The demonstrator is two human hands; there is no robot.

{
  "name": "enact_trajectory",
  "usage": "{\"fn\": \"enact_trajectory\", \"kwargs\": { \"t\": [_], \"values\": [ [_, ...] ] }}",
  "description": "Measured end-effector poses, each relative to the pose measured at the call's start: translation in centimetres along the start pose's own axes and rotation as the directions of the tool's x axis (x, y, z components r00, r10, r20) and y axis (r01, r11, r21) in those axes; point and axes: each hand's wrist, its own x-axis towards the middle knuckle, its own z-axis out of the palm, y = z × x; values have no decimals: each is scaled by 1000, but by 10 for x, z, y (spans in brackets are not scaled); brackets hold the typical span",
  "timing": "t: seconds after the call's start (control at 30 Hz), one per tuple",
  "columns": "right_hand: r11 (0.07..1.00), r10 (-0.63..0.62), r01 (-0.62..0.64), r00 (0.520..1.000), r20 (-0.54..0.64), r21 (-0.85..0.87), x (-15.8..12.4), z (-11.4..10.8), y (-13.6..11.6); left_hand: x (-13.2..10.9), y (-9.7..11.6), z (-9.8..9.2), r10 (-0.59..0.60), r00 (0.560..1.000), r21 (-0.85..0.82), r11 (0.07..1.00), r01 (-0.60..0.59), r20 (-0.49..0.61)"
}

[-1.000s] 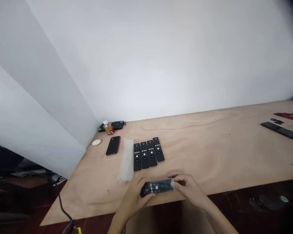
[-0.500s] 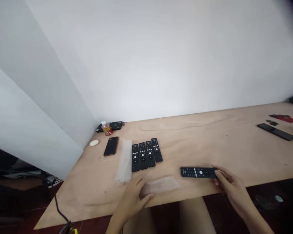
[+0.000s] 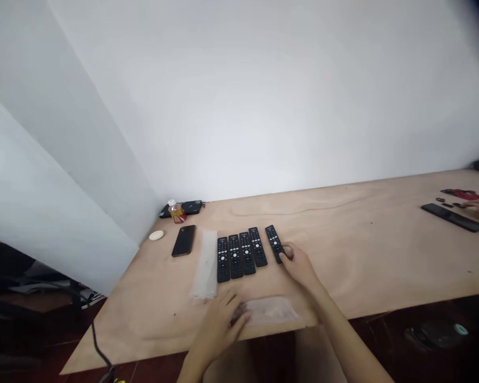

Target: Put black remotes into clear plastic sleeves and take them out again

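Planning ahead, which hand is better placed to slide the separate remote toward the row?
Probably your right hand: it holds the separate remote, while your left hand is at the plastic sleeve.

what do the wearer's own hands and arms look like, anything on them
The left hand and right hand are both bare, without gloves. No sleeve shows on the left forearm or the right forearm, and no watch, band or cable is visible on either. Fine details such as nails are too small to tell.

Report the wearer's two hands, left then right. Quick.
Left hand: open, at one end of the plastic sleeve.
Right hand: closed, holding a black remote.
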Motion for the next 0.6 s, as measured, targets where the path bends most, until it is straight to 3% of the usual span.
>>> {"fn": "enact_trajectory", "kwargs": {
  "t": [0.1, 0.2, 0.33, 0.43, 0.6],
  "values": [
    [999, -41, 43, 998, 49, -33, 9, 8, -5, 0, 1, 0, -13, 1000, -3, 1000, 13, 13],
    [996, -53, 56, 998, 42, -68, 1, 8, -13, 0, 2, 0, -21, 1000, 1, 1000, 21, -3],
    [991, -115, 122, 987, 112, -57, -41, 10, -28, 2, 3, 0, -23, 999, -1, 1000, 23, -31],
    [970, -224, 240, 936, 272, -29, -79, 6, -33, 3, 0, 3, -26, 999, -3, 1000, 26, -42],
    [989, -148, 146, 933, 328, 32, -104, -24, -20, 3, -10, 9, -61, 995, 15, 998, 62, -83]
  ]
}}
